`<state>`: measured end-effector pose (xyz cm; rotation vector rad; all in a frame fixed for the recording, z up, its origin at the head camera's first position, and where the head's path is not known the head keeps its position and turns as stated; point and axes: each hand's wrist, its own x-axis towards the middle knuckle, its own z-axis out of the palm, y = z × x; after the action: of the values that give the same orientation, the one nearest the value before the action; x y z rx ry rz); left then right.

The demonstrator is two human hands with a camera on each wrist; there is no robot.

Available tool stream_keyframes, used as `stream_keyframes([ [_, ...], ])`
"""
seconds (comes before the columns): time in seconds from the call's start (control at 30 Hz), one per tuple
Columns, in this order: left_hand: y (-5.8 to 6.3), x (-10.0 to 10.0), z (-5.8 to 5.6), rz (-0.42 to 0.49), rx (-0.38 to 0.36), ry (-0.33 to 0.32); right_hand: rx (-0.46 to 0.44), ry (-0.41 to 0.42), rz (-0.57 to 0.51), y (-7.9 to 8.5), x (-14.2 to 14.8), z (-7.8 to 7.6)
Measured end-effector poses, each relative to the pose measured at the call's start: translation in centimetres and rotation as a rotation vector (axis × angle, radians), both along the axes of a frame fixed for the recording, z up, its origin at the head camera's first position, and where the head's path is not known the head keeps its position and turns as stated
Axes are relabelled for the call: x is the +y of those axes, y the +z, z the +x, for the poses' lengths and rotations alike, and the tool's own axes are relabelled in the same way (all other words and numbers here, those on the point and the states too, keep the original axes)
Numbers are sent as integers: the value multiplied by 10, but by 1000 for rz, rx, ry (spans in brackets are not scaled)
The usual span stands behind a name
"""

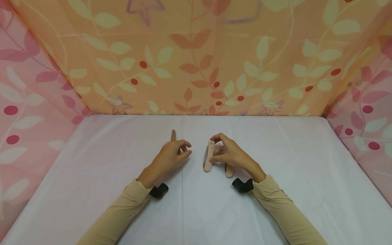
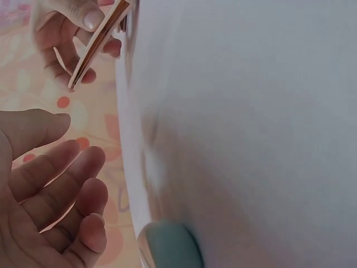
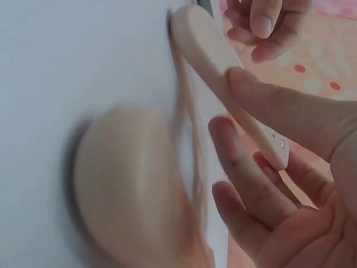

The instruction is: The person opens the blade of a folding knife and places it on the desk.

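Observation:
My right hand [image 1: 231, 153] pinches a beige folding knife [image 1: 209, 156] between thumb and fingers, tilted above the white table. A rivet shows near its upper end and a grey edge along its left side; the left wrist view shows a long slot in the knife [image 2: 100, 44]. Beneath this hand lies a second beige piece with a rounded end [image 1: 229, 171], partly hidden. My left hand [image 1: 171, 154] hovers to the left, its fingers loosely bent around nothing. Just beyond it lies a narrow brownish piece [image 1: 173, 135]; the left wrist view shows a blurred teal rounded end [image 2: 174, 245].
A white cloth covers the table [image 1: 196, 211]. A floral orange curtain [image 1: 196, 58] stands along the back edge, with pink floral curtains [image 1: 24, 102] at both sides. Black wrist cameras [image 1: 160, 190] are worn at both beige sleeve cuffs.

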<state>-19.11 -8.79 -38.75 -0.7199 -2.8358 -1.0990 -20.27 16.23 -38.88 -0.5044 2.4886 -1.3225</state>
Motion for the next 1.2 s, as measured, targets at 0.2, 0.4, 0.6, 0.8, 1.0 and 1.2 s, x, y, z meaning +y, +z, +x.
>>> stream_keyframes([
  [0.2, -1, 4, 1, 30, -29, -33, -16, 32, -78, 1, -2, 3],
  [0.4, 2, 5, 3, 27, -45, -62, -49, 30, -118, 3, -7, 4],
  [0.6, 4, 6, 5, 40, -47, -85, -51, -1, -149, 7, -10, 6],
  [0.8, 5, 8, 7, 55, -74, -94, -104, 2, -274, 10, -12, 8],
  [1.0, 5, 8, 8, 101, -137, -111, -94, -9, -315, 14, -13, 12],
  [1.2, 6, 9, 9, 134, -204, -99, -98, -14, -336, 17, -16, 15],
])
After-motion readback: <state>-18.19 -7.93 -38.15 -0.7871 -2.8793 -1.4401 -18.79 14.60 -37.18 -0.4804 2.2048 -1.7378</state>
